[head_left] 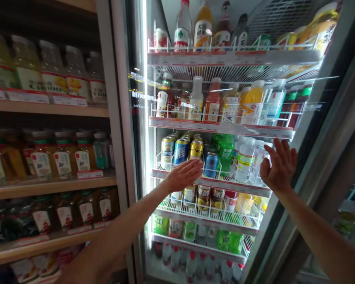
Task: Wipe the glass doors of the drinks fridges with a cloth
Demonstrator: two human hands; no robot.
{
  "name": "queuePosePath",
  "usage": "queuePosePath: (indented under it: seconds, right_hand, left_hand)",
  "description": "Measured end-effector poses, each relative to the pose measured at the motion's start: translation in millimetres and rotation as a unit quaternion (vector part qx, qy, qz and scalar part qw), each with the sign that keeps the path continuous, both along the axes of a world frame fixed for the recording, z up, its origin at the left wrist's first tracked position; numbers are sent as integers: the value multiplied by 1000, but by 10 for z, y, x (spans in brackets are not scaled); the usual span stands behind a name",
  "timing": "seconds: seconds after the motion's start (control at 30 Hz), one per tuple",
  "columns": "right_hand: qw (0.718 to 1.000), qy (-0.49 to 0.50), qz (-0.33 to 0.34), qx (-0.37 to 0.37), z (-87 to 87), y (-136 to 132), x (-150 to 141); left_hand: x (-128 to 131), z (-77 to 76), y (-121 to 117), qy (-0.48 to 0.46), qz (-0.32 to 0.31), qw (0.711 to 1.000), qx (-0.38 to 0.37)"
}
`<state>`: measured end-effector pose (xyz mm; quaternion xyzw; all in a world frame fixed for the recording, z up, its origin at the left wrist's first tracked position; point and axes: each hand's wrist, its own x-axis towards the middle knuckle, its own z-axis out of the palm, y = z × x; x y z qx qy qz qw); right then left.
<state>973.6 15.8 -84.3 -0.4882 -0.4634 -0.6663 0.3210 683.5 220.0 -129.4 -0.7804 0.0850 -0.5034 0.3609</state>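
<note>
My left hand (185, 174) is stretched out flat, palm down, in front of the can shelf of a lit drinks cooler. Its fingertips overlap the view of a gold can (196, 149), close to a blue can (211, 165); whether they touch anything I cannot tell. Raised at the cooler's right side, my right hand (279, 165) holds nothing, its fingers apart and slightly bent. Clear plastic bottles, one with a yellow-green label (245, 162), stand just left of it. Green bottles (223, 152) sit between the two hands.
Wire-fronted shelves above hold juice bottles (252, 103) and glass bottles (203, 27). Lower down are brown cans (203, 197) and red-capped bottles (191, 264). Wooden shelves (51, 182) with jars and bottles line the left. The cooler's metal frame (307, 185) runs along the right.
</note>
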Motion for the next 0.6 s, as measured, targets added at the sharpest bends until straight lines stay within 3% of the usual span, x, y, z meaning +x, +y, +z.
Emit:
queuePosePath:
  seconds: [0.07,0.13,0.23,0.33,0.43,0.5,0.6]
  right_hand:
    - [1000,-3,0,2,-1,0,-8]
    - [1000,-2,3,1,-2,3,-21]
    - [1000,11,15,-7,-1,3,-42]
    - [1000,9,18,-8,5,-7,-47]
    - [1000,-6,10,-3,11,-16,-34]
    - [1000,-6,12,-3,10,-16,-23]
    - [1000,9,18,-7,0,-10,-19]
  left_hand:
    - [-200,125,148,-54,2,998,-27]
    - [-405,281,323,-174,7,981,-90]
    - [-435,349,366,-255,5,957,-135]
    - [-180,189,123,-179,-8,980,-90]
    - [-59,140,-16,-1,-18,1000,-2]
    - [-164,301,95,24,-5,1000,-15]
    - [-403,711,409,-181,25,974,-134]
